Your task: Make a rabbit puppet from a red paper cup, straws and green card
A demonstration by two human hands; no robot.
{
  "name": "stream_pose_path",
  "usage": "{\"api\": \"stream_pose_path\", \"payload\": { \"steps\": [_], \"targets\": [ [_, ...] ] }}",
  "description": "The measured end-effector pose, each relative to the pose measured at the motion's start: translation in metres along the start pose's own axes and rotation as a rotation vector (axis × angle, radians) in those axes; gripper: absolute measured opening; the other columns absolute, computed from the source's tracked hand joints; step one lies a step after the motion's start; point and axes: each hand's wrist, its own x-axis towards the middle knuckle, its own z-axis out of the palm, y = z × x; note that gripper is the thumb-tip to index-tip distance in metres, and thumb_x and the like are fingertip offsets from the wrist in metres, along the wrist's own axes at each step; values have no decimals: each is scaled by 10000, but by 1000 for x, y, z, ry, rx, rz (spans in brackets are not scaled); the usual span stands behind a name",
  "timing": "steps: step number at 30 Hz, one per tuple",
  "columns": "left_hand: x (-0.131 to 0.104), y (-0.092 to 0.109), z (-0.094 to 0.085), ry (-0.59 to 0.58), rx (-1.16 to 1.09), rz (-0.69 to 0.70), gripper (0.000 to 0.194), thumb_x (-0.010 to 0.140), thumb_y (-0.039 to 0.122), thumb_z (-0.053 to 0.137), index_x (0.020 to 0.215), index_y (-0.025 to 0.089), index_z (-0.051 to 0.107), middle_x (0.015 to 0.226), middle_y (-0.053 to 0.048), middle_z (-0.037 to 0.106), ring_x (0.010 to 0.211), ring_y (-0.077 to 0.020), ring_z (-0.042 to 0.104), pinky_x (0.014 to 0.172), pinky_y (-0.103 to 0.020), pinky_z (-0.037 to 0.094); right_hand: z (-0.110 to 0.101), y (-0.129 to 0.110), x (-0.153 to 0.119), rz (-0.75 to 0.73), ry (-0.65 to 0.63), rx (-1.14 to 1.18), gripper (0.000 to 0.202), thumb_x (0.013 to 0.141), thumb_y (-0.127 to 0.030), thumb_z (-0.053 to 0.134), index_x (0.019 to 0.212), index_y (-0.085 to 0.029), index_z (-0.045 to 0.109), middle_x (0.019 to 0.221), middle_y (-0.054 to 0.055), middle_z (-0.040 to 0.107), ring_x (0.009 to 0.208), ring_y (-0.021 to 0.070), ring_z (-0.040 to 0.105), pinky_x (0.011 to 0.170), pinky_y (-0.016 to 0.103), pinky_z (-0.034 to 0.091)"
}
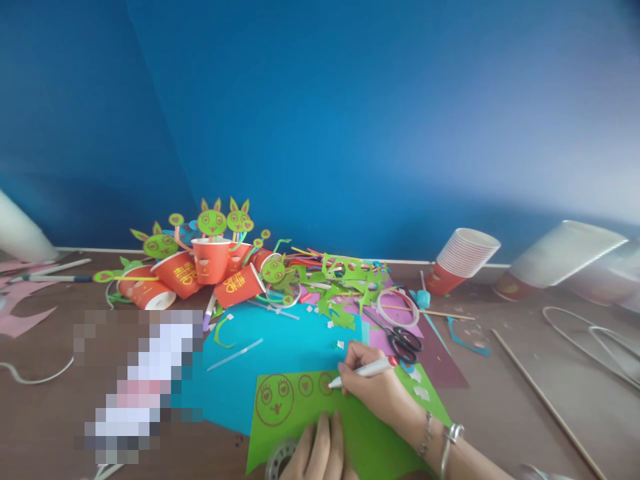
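My right hand (367,380) is closed round a white marker (367,369) with a red end, its tip at a small circle on the green paper (380,427). To the left of that circle are another small circle with a heart and a larger drawn face (275,400) with heart eyes. My left hand (323,453) lies on the lower part of the green sheet, fingers stretched out, beside a round tape roll (281,460) partly hidden at the bottom edge. Blue paper (225,393) lies under the green sheet.
Red paper cups (211,260) with green faces stand and lie at the back left. Green scraps (350,273), black scissors (405,341) and a clear ring (397,308) lie behind my hands. Stacked cups (457,263) and a wooden stick (545,400) are at the right.
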Motion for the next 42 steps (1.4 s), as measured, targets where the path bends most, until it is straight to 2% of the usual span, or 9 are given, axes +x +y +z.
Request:
{"api": "stream_pose_path", "payload": {
  "steps": [6,12,22,31,36,39,42],
  "targets": [
    [-7,1,1,-44,21,33,240,907,371,529,781,173,580,867,-62,726,870,-195,626,867,-322,429,-1,0,1,13,33,-34,186,731,-235,488,575,-239,388,474,-45,520,487,131,505,491,233,365],
    [-11,2,4,-25,30,34,244,920,365,505,787,175,582,903,-63,727,881,-194,643,952,-362,430,-1,0,1,13,-9,4,192,727,-237,507,578,-239,386,485,-48,524,483,128,521,489,227,383],
    [-14,2,4,-41,26,42,234,923,353,521,796,167,587,960,-60,726,934,-185,647,1030,-379,397,0,-1,1,3,15,-17,204,731,-215,515,569,-235,392,471,-48,531,489,128,525,488,225,368],
    [-6,1,2,-28,35,37,251,911,382,535,772,179,581,884,-50,733,851,-185,645,903,-343,445,0,-1,1,5,25,-3,219,734,-213,544,568,-231,402,463,-53,533,478,118,499,479,218,350],
    [3,-1,-2,-5,12,-1,249,940,281,476,747,175,592,805,-33,741,814,-175,637,761,-290,442,1,0,1,6,24,9,218,741,-212,545,574,-231,406,464,-57,522,467,115,494,475,220,353],
    [6,-2,-3,12,7,-15,280,953,226,426,728,177,586,784,-20,743,790,-165,637,746,-284,439,1,0,1,4,13,15,215,740,-224,544,578,-232,404,470,-55,521,467,117,496,471,220,350],
    [2,-1,-2,-3,17,-4,252,948,247,445,760,171,597,804,-25,741,806,-167,638,754,-283,439,1,0,2,13,3,19,209,743,-231,534,580,-233,403,466,-52,524,465,121,503,472,223,347]
  ]
}}
